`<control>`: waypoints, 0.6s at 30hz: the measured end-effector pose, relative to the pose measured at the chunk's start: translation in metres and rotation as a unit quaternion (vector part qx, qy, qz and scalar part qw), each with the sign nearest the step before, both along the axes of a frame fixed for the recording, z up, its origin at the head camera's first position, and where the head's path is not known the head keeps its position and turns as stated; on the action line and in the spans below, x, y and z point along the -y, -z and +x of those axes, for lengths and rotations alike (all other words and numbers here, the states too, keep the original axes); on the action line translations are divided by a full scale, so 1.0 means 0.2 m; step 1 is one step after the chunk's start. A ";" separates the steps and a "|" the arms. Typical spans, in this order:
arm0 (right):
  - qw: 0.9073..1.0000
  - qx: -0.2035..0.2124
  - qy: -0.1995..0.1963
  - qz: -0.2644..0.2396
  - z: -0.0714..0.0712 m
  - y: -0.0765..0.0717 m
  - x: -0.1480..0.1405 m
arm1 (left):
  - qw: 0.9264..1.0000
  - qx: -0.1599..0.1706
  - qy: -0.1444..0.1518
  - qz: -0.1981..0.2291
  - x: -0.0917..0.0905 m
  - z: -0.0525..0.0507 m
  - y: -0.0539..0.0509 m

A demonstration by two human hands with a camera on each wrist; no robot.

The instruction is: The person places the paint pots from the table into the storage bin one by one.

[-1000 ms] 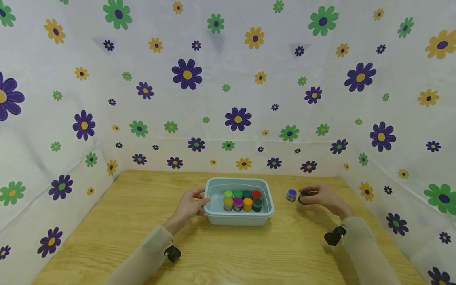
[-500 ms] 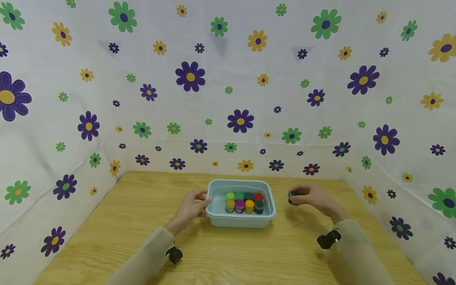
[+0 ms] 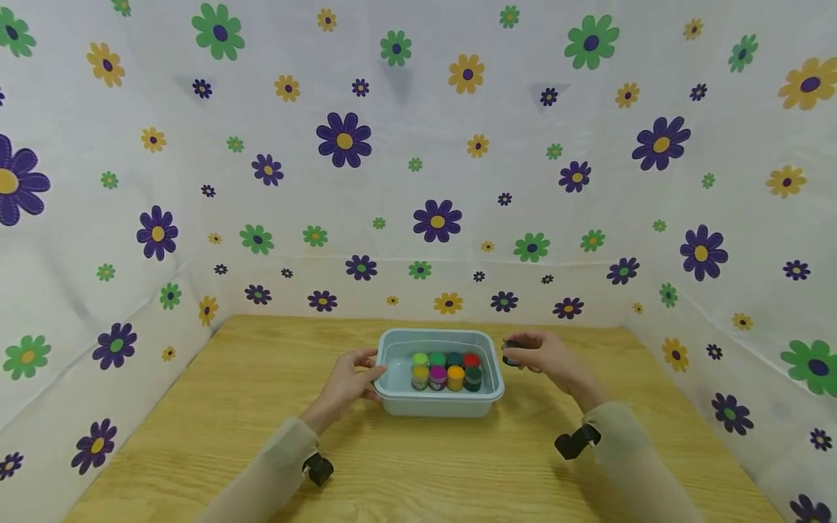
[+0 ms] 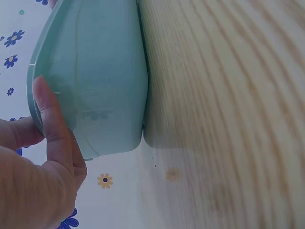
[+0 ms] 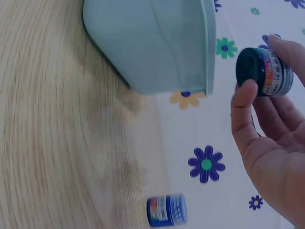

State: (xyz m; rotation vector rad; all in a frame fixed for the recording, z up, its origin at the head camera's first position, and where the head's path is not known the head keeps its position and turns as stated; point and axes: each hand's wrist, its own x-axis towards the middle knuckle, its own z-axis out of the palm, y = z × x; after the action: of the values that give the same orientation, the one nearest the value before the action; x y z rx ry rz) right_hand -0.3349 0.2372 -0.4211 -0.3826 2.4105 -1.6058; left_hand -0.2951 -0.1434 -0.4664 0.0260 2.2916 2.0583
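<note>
A light blue plastic tub (image 3: 438, 407) stands on the wooden table. In it sit several small paint jars (image 3: 454, 378) in two rows, in green, yellow, purple, orange, red and dark tones. My left hand (image 3: 345, 381) grips the tub's left rim between thumb and fingers, as the left wrist view shows up close. Just off the tub's right side, my right hand (image 3: 548, 359) holds a dark-lidded paint jar (image 5: 267, 71) between thumb and fingers, raised above the table. A blue paint jar (image 5: 167, 210) stands on the table below it, mostly hidden by my hand in the head view.
The wooden table (image 3: 261, 436) spreads around the tub. White cloth walls (image 3: 294, 196) with printed flowers close in the back and both sides. A small black camera sits on each wrist (image 3: 578, 441).
My right hand has lifted the dark paint jar from the table and carried it left, past the blue jar, towards the tub. My left hand stays on the rim.
</note>
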 end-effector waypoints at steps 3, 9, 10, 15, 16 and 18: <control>1.000 0.001 0.027 -0.013 0.01 0.00 0.05 | 1.000 -0.002 0.002 0.001 0.00 0.00 0.00; 0.998 -0.020 0.017 -0.057 0.01 -0.02 0.14 | 1.000 -0.010 0.010 -0.002 -0.01 0.00 -0.02; 0.998 -0.022 0.010 -0.062 0.01 -0.02 0.16 | 1.000 -0.011 0.010 -0.004 -0.01 0.00 -0.02; 0.998 -0.028 -0.001 -0.060 0.00 -0.01 0.26 | 1.000 -0.008 0.007 -0.010 -0.01 0.03 -0.04; 0.998 -0.030 -0.001 -0.055 0.00 -0.01 0.28 | 1.000 -0.008 0.006 -0.010 -0.01 0.03 -0.04; 0.998 -0.034 -0.005 -0.049 -0.02 0.00 0.32 | 1.000 -0.007 0.004 -0.009 0.00 0.03 -0.04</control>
State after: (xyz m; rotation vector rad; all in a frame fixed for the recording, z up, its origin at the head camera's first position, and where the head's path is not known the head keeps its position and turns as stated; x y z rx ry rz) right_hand -0.3381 0.1736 -0.4209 -0.4717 2.3801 -1.7392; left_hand -0.2888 -0.1425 -0.4576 0.0481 2.3126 2.0404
